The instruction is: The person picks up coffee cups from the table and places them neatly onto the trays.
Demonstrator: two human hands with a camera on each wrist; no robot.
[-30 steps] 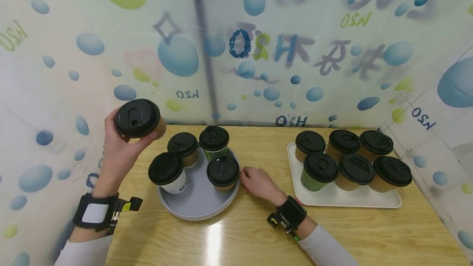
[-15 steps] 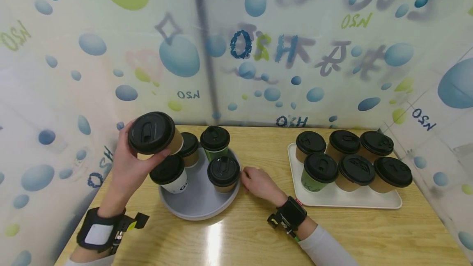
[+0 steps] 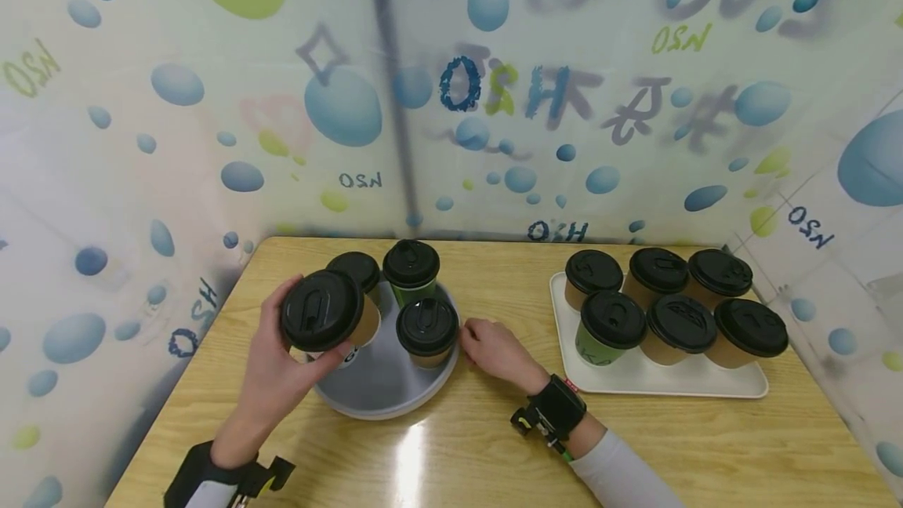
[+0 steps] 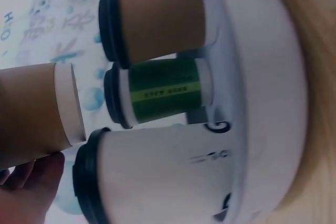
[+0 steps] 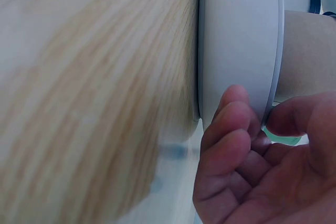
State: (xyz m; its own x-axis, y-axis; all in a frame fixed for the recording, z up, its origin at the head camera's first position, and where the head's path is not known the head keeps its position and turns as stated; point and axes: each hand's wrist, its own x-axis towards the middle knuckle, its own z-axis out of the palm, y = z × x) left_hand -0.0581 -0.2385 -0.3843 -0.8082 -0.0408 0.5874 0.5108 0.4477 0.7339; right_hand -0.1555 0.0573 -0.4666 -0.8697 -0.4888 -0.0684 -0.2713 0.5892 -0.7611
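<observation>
My left hand (image 3: 278, 371) grips a brown paper coffee cup (image 3: 324, 310) with a black lid, tilted above the left side of a round grey tray (image 3: 384, 402). In the left wrist view, this coffee cup's base (image 4: 69, 103) is up near lid height of a white coffee cup (image 4: 163, 177) standing on the tray, which the head view mostly hides. Also on the tray are a green coffee cup (image 3: 411, 266), a brown one (image 3: 426, 329) at front right and another lidded one (image 3: 355, 266) behind the held cup. My right hand (image 3: 502, 355) pinches the tray's right rim, thumb inside, fingers outside.
Right of the hands, a white rectangular tray (image 3: 659, 384) bears several black-lidded coffee cups, among them a green one (image 3: 608, 328). A bubble-patterned curtain (image 3: 494, 139) rises behind the wooden table (image 3: 487, 445) and along both sides.
My left hand has brought the held coffee cup rightward and down, from left of the round tray to over its left side. The right hand stays at the rim.
</observation>
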